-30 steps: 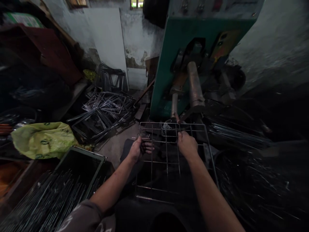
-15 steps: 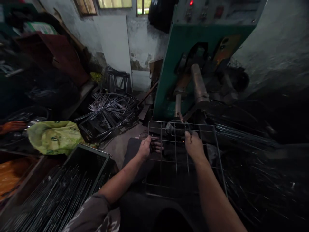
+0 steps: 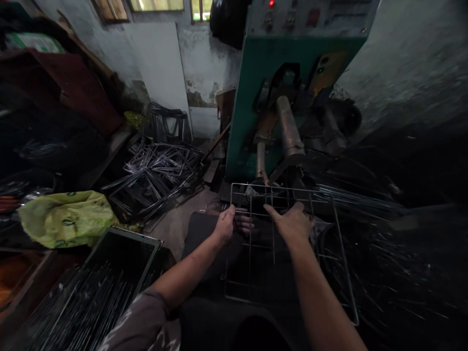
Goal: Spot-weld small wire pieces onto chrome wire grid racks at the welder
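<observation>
A rectangular wire grid lies over my lap, its far edge beneath the electrodes of a green machine. My left hand grips the grid's left side, thumb on top and fingers beneath the wires. Over the grid's middle, my right hand has its thumb stretched out to the left, away from the fingers, whose tips are partly hidden; it rests on the wires. The far edge of the grid runs close to the lower electrode.
Wire frames are heaped on the floor ahead. At the lower left, a box stands by many thin rods, near a yellow-green sack. More rods lie right of the machine.
The grid has shifted slightly right relative to the machine. My right thumb has spread away from the fingers, while my left hand keeps its hold. The view has turned a little to the right.
</observation>
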Demonstrator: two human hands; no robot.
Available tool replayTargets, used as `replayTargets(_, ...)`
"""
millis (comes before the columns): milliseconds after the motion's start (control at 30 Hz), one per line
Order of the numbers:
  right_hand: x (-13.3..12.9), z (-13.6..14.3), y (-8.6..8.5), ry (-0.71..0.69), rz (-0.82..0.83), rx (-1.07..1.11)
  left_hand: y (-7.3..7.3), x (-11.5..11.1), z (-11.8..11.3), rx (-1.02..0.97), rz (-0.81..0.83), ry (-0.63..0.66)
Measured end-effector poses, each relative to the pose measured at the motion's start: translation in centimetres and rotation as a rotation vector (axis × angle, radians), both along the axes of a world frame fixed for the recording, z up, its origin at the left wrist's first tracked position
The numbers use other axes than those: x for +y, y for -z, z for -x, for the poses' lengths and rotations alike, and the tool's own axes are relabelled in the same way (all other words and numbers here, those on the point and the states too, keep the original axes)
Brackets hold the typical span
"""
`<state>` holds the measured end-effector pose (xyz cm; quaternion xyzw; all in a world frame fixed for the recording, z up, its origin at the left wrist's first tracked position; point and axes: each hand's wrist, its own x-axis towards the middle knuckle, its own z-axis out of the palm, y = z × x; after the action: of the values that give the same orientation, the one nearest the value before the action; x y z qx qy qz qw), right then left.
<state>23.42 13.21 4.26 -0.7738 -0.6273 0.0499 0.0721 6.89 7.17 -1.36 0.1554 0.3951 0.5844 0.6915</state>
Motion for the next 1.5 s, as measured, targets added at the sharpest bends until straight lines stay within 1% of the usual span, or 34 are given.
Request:
replayTargets(133, 0.7, -0.7, 0.2, -0.003, 0.040, -0.002, 0.7, 0.9, -0.4, -0.037, 0.011, 0.017)
replayTargets(267, 1.1, -0.9, 0.4, -0.009, 0.013, -0.017, 1.0, 1.4, -0.7, -0.064, -0.010, 0.015)
replayTargets(633, 1.3, -1.0, 0.3, -0.014, 0.024, 0.064, 0.2, 1.4, -0.6, -0.039, 0.028, 0.005)
replayTargets(833, 1.0, -0.6, 0.4, 0.010, 0.007, 0.066, -0.5, 1.4, -0.2, -0.061, 0.086, 0.038)
replayTargets(933, 0.9, -0.6, 0.1, 0.004, 0.015, 0.084, -0.6, 1.1, 0.2, -0.068, 0.115, 0.092)
replayTargets(1067, 1.3, -0.6, 0.0, 0.003, 0.019, 0.108, -0.3, 1.0, 0.7, -0.086, 0.155, 0.247)
replayTargets(1100, 1.3, -0.5, 0.1, 0.008, 0.016, 0.113, -0.2, 0.9, 0.9, -0.073, 0.155, 0.258)
replayTargets(1200, 0.9, 0.1, 0.2, 0.005, 0.002, 0.158, -0.3, 0.7, 1.2, 0.021, 0.167, 0.222)
replayTargets(1300, -0.2, 0.2, -0.4, -0.080, -0.024, 0.208, -0.5, 1.0, 1.5, 0.145, 0.178, 0.207)
replayTargets(1367, -1.6, -0.9, -1.4, -0.146, -0.032, 0.222, -0.6, 1.5, 1.5, 0.212, 0.176, 0.213)
replayTargets(1400, -2.6, -2.1, -2.1, -0.188, -0.049, 0.239, -0.7, 1.7, 1.5, 0.242, 0.170, 0.202)
replayTargets(1433, -3.9, -3.7, -2.8, -0.232, -0.064, 0.264, -0.8, 1.7, 1.4, 0.266, 0.170, 0.197)
replayTargets(1500, -7.4, -8.5, -3.8, -0.262, -0.061, 0.316, -1.0, 1.4, 1.4, 0.323, 0.189, 0.166)
